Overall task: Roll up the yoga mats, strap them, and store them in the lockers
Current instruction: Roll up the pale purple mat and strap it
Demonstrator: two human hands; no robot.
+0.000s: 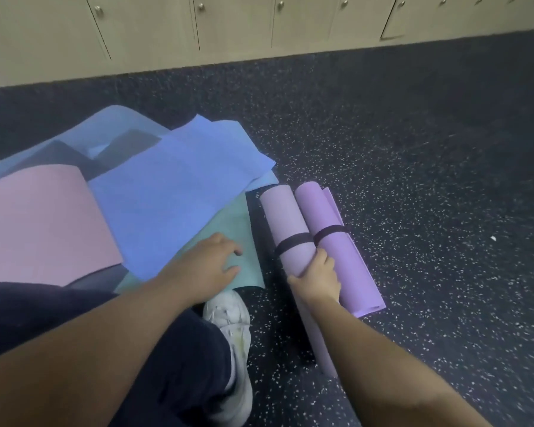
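Two rolled mats lie side by side on the dark speckled floor, a pale lilac one [285,220] and a brighter purple one [330,217], each ringed by a black strap [293,243]. My right hand [316,277] grips the pale lilac roll just below its strap, fingers tucked between the two rolls. Left of them lies a pile of unrolled mats: blue [179,186], teal [232,238], pink [40,223] and light blue [117,124]. My left hand [210,266] rests with relaxed fingers on the teal mat.
A row of beige lockers [235,23] with round metal knobs runs along the far wall, doors shut. My white shoe [235,334] and dark trouser leg sit below the teal mat. Speckled floor [429,180] stretches to the right.
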